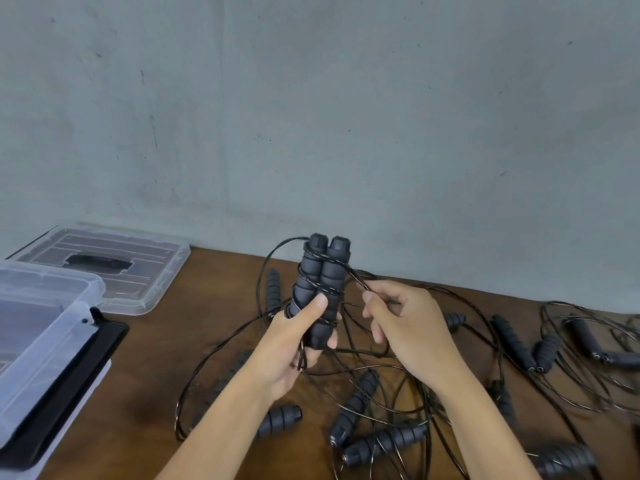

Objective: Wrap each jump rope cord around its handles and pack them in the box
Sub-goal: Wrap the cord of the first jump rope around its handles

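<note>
A bare grey concrete wall (346, 116) backs the brown wooden table (221, 327) where I am wrapping jump ropes for packing. My left hand (294, 344) grips a pair of black foam handles (320, 289) held upright and side by side above the table, fingers curled round their lower half, with several turns of thin black cord (349, 271) already crossing them. Just right of the handles, my right hand (398, 320) pinches the free run of that cord between thumb and fingers, the rest trailing down into the tangle below.

To do this well, I judge each turn should be drawn snug against the last, with my left thumb pinning the coil so it cannot slip, and the loose length kept clear of the other ropes (377, 434) scattered below and to the right of the handles.

Well left of the handles stands the clear plastic box (45, 306), open, its lid (104, 265) lying flat behind it.
</note>
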{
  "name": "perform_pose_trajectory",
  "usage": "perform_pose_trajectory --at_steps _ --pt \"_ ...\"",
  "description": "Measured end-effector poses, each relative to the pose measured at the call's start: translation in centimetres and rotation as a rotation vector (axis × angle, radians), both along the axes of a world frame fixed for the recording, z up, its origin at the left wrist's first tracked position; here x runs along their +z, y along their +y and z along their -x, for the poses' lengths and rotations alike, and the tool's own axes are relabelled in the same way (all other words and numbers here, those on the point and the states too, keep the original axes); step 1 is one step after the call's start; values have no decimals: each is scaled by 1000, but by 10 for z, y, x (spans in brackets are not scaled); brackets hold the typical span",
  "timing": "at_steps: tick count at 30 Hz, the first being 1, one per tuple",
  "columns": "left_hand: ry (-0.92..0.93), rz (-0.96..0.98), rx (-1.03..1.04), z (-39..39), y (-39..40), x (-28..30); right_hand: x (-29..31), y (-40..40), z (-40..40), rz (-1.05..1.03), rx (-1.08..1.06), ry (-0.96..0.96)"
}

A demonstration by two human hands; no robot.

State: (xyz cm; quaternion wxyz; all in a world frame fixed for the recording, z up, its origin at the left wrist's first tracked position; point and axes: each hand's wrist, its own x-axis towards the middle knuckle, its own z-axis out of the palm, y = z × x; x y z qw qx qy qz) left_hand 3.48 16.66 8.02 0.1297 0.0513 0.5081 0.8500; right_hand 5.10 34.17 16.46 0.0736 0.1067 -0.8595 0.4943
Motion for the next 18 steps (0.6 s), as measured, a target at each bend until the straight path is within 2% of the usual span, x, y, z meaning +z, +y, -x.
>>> perform_pose_trajectory --at_steps 5,8,14,18 --pt "-157 -108 65 5 5 6 1 -7 -2 -53 -34 -14" --pt "-193 -108 141 9 7 4 0 -11 -4 -132 -58 3" --pt "-189 110 344 10 15 13 1 -21 -8 -410 -95 164" --pt "-72 278 441 16 16 19 19 -21 -9 -618 -33 221"
